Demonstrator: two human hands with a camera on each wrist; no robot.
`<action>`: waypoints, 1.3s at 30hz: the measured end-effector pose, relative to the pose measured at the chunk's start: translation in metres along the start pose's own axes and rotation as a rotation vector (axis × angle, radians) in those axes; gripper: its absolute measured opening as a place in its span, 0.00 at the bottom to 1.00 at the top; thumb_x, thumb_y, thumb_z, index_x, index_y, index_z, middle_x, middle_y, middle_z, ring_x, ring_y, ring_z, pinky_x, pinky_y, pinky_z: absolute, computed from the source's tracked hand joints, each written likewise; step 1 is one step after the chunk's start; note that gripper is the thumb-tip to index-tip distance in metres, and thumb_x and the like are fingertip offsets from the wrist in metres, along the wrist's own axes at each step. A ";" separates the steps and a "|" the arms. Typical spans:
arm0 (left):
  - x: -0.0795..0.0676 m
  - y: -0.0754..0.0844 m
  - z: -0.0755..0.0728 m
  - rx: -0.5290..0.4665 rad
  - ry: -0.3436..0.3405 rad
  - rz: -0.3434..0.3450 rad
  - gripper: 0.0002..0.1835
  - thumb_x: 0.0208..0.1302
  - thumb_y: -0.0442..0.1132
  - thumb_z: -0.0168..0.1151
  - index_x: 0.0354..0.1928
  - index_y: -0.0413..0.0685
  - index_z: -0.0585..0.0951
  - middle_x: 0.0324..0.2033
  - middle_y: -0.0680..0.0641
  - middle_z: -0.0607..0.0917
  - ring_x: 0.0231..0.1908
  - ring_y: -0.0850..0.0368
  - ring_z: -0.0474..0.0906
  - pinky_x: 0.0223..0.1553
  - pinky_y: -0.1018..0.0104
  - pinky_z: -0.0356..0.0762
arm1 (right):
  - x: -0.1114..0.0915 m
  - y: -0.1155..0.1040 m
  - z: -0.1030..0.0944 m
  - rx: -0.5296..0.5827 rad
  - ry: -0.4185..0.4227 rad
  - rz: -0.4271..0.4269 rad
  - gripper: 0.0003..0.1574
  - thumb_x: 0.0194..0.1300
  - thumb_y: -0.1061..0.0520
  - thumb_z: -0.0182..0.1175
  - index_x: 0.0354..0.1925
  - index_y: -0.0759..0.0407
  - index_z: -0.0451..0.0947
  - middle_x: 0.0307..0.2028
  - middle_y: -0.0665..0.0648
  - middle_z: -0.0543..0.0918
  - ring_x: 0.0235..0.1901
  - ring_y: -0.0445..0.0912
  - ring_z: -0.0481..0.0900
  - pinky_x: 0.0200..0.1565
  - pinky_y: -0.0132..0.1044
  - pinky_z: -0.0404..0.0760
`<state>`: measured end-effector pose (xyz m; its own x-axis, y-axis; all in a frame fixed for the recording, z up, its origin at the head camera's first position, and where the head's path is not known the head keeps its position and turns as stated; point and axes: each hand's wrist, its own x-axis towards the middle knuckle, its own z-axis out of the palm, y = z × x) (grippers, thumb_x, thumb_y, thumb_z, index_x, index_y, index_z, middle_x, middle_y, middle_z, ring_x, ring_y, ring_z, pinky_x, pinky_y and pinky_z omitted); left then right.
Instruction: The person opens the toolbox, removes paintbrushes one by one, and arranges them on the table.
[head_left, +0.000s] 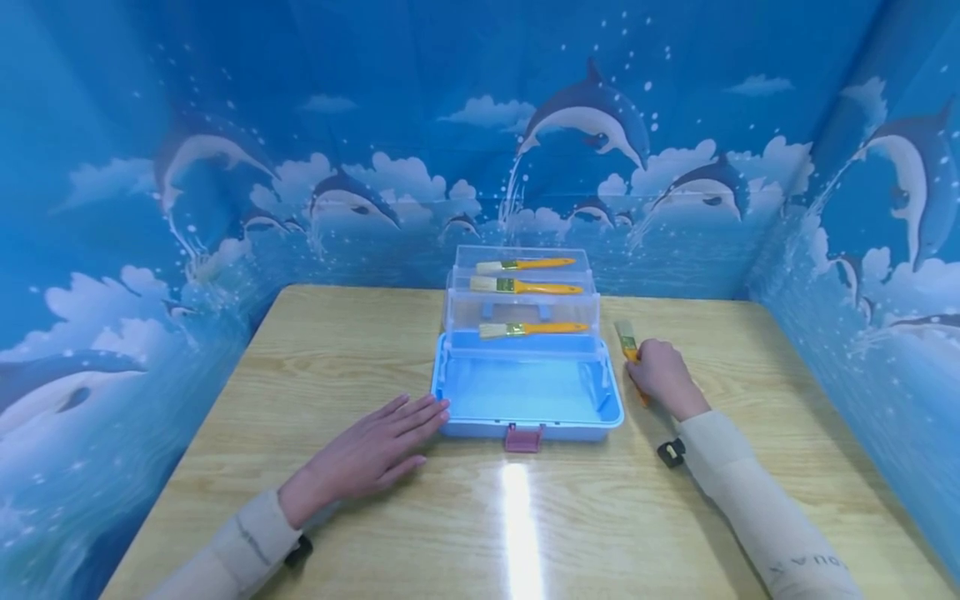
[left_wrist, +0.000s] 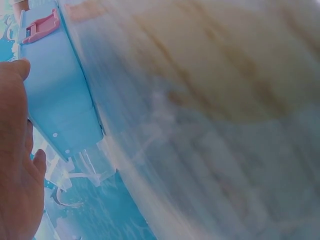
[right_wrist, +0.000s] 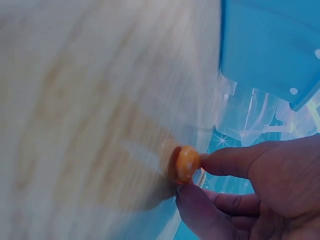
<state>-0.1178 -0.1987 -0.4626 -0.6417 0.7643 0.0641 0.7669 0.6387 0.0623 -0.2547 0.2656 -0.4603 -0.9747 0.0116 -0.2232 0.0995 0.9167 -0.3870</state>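
Note:
A blue box (head_left: 525, 392) with a pink latch (head_left: 522, 439) stands unlidded on the table, its clear stepped trays (head_left: 525, 310) raised at the back. Three paintbrushes lie on those trays: a top brush (head_left: 536, 264), a middle brush (head_left: 525, 286) and a lower brush (head_left: 534, 329). Right of the box, my right hand (head_left: 663, 377) pinches the orange handle (right_wrist: 188, 164) of another paintbrush (head_left: 627, 340), its bristles pointing away from me. My left hand (head_left: 378, 446) has its fingers straight, with the fingertips at the box's front left corner.
The wooden table (head_left: 337, 358) extends on both sides of the box. Behind it and at the sides hangs a blue curtain (head_left: 420, 167) printed with dolphins. A bright strip of light reflects off the table in front of the box.

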 end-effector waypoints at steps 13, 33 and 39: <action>-0.001 -0.001 0.002 0.007 0.024 0.011 0.34 0.81 0.54 0.44 0.81 0.55 0.51 0.81 0.55 0.50 0.80 0.56 0.47 0.80 0.52 0.46 | -0.015 -0.008 -0.014 -0.069 0.021 -0.031 0.33 0.74 0.53 0.56 0.62 0.81 0.68 0.46 0.75 0.81 0.37 0.58 0.82 0.37 0.49 0.85; -0.003 0.000 0.000 0.006 0.024 -0.008 0.35 0.80 0.52 0.48 0.81 0.54 0.51 0.81 0.55 0.50 0.80 0.56 0.47 0.80 0.54 0.44 | -0.058 -0.090 -0.056 -0.107 0.155 -0.316 0.31 0.75 0.54 0.58 0.68 0.71 0.68 0.57 0.71 0.80 0.53 0.63 0.81 0.50 0.59 0.84; -0.001 0.000 0.000 0.000 0.013 -0.015 0.35 0.80 0.52 0.48 0.81 0.55 0.49 0.81 0.55 0.49 0.80 0.56 0.46 0.80 0.52 0.45 | -0.044 -0.119 -0.059 -0.128 0.029 -0.511 0.26 0.72 0.58 0.62 0.65 0.65 0.74 0.57 0.65 0.83 0.53 0.57 0.82 0.53 0.53 0.85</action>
<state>-0.1165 -0.1995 -0.4626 -0.6533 0.7533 0.0758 0.7571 0.6503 0.0631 -0.2352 0.1795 -0.3517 -0.8979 -0.4400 -0.0089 -0.4132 0.8498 -0.3273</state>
